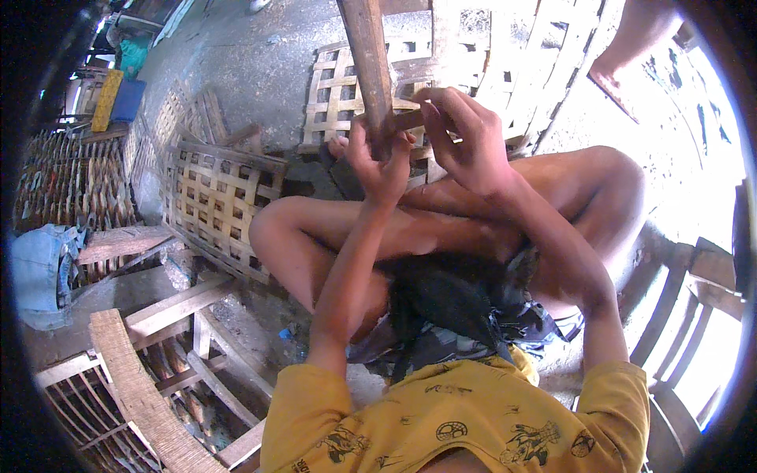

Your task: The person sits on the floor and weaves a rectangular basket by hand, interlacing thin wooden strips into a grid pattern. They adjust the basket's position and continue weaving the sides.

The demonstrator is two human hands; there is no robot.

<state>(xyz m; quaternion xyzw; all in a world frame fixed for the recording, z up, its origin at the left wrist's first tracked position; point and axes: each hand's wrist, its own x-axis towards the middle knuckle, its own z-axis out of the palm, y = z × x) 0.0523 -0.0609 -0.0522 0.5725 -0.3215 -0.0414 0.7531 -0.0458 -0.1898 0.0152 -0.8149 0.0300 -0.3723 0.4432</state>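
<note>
A long wooden bar [367,59] comes down from the top edge to between my hands. Around its lower end the fingers of my left hand [380,165] are closed, with the thumb on the near side. My right hand [471,146] is just to the right, its fingers bent in a pinch. A short brown piece of wood [408,120] spans from the bar to these fingers, which seem to grip its end. Behind the hands lies a woven slat panel [335,87] with square gaps, pale and light brown.
Another woven slat panel [217,185] leans left of my crossed legs. At lower left are a slatted wooden frame [154,394] and blue denim cloth [43,272]. More wooden slats [678,315] stand at right. Another person's bare leg [631,51] is at upper right.
</note>
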